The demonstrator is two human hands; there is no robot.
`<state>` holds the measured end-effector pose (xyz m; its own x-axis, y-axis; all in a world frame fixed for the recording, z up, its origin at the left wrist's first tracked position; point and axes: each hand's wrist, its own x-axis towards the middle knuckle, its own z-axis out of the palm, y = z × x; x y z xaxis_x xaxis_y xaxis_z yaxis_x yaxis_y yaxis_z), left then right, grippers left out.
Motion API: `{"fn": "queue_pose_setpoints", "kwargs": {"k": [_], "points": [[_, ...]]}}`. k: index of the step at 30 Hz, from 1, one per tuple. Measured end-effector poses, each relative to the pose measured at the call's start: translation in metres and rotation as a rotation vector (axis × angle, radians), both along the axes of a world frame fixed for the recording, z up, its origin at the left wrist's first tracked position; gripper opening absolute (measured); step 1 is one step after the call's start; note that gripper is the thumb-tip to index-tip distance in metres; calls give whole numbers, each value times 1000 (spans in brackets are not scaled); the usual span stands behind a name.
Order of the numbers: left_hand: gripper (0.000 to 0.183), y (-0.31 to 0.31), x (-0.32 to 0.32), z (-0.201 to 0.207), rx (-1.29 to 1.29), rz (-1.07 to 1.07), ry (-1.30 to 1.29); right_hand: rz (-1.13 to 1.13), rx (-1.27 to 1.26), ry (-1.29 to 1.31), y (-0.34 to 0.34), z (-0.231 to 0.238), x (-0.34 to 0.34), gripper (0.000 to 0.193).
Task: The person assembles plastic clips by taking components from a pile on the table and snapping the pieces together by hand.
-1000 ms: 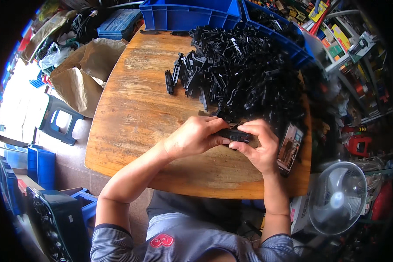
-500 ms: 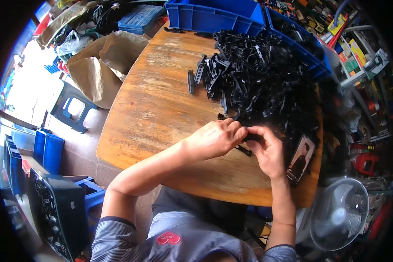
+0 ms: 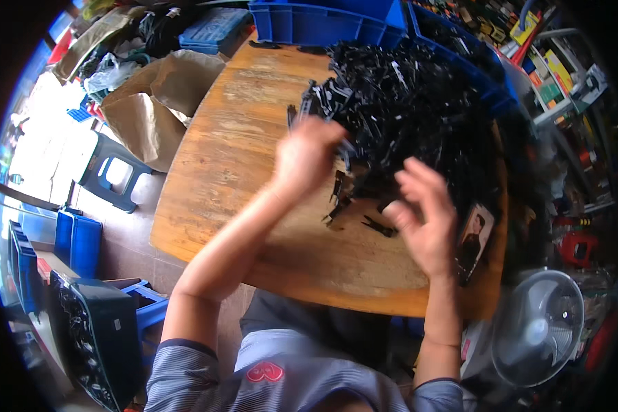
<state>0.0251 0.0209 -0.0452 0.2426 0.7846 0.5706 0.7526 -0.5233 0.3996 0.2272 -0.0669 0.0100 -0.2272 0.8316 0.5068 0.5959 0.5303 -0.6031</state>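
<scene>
A heap of small black plastic parts (image 3: 412, 103) covers the far right of the wooden table (image 3: 216, 185). At the heap's left edge is my left hand (image 3: 307, 156), blurred by motion, its fingers partly hidden, so I cannot tell whether it holds a part. My right hand (image 3: 429, 223) hovers over the near side of the heap with fingers spread and nothing visible in them. Between the hands, a black clip-like part (image 3: 378, 226) lies on the wood, and another black part (image 3: 337, 207) lies nearer my left wrist.
Beside my right wrist lies a phone-shaped thing with a picture on it (image 3: 475, 233). Blue bins (image 3: 326, 26) border the table's far edge. A brown paper bag (image 3: 144, 123) and a grey stool (image 3: 113, 172) stand to the left. A fan (image 3: 537, 329) is at the lower right.
My hands, together over the table before, have come apart. The left has swung up and left to the heap's edge; the right has opened. Black parts between them now show.
</scene>
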Motion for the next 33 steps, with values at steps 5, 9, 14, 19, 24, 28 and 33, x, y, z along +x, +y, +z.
{"fn": "queue_pose_setpoints", "kwargs": {"k": [5, 9, 14, 19, 24, 28, 33], "points": [[35, 33, -57, -5, -177, 22, 160, 68, -182, -219, -1, 1, 44, 13], [36, 34, -65, -6, -281, 13, 123, 192, -200, -449, -11, -22, 19, 24], [22, 34, -79, 7, -180, 20, -126, 189, -246, -474, -14, -25, 16, 27], [17, 19, -43, 8, -292, 287, 190, 274, -217, -368, -14, -36, 10, 24], [42, 37, -68, -22, -246, 159, -33, 224, -233, -232, -14, -35, -1, 30], [62, 21, -54, 16, -696, -123, -832, 300, -361, -9, -15, -19, 1, 29], [37, 8, -36, 20, -839, -262, -882, 462, -316, 112, -18, -19, -5, 23]]}}
